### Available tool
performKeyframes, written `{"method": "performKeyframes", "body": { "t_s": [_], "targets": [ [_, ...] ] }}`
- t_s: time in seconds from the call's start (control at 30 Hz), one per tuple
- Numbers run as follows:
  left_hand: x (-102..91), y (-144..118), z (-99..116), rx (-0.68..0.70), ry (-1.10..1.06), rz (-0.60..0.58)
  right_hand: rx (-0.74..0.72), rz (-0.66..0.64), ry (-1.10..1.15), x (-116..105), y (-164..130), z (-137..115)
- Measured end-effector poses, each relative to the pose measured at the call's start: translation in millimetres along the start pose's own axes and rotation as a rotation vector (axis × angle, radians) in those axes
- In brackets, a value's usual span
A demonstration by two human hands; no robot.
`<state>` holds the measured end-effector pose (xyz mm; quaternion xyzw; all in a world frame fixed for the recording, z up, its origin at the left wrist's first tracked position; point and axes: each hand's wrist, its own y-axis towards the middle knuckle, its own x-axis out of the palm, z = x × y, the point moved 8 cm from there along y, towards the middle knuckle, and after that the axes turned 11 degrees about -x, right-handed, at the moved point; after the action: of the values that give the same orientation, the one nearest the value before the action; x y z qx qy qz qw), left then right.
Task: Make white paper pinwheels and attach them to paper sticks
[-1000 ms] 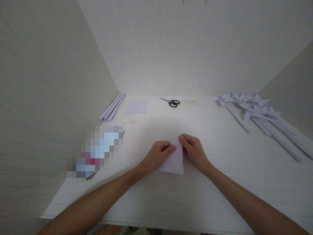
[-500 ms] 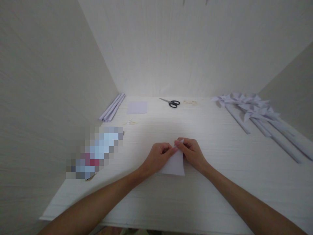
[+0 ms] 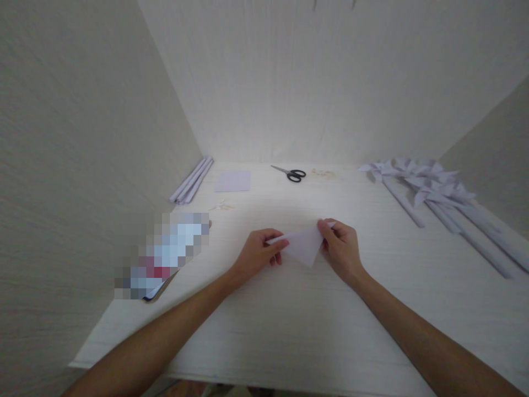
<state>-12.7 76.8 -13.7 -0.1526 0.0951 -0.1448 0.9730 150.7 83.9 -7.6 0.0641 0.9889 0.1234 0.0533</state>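
Observation:
Between my hands, above the white table, is a sheet of pale paper [image 3: 305,246] that shows a triangular outline with one point toward me. My left hand [image 3: 261,251] pinches its left corner between thumb and fingers. At the opposite corner, my right hand [image 3: 341,245] grips the paper the same way, and a small tip sticks out past the thumb. The paper's upper edge runs fairly straight from hand to hand. Parts of both corners are hidden by the fingers.
Scissors [image 3: 291,173] with black handles lie at the back, near a square paper sheet [image 3: 233,181]. Rolled paper tubes [image 3: 192,181] rest at back left, small sticks [image 3: 222,205] nearer. A blurred-out flat object [image 3: 169,256] lies left. Several paper pinwheels [image 3: 433,184] with tube handles lie right.
Both hands have moved apart, the right one to the right. The paper was hanging down toward me from their meeting fingertips; now it is stretched between them as a triangle.

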Motion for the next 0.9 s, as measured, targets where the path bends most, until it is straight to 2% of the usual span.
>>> {"method": "performKeyframes", "body": {
  "t_s": [0.1, 0.27, 0.37, 0.57, 0.7, 0.9],
  "targets": [
    [-25.1, 7, 0, 0.010, -0.173, 0.172, 0.029, -0.042, -0.024, 2, -1, -3],
    [-47.7, 12, -4, 0.079, -0.470, 0.306, -0.006, -0.319, -0.099, 26, -9, -15],
    [-48.5, 12, -7, 0.081, -0.541, 0.307, -0.066, -0.418, -0.122, 34, -13, -18],
    [-48.4, 9, 0, 0.120, -0.520, 0.283, -0.102, -0.497, -0.175, 39, -15, -20],
    [-48.0, 6, 5, 0.156, -0.516, 0.255, -0.104, -0.515, -0.171, 40, -16, -22],
    [-49.4, 4, 10, 0.198, -0.483, 0.282, -0.120, -0.514, -0.179, 39, -16, -19]
  ]
}}
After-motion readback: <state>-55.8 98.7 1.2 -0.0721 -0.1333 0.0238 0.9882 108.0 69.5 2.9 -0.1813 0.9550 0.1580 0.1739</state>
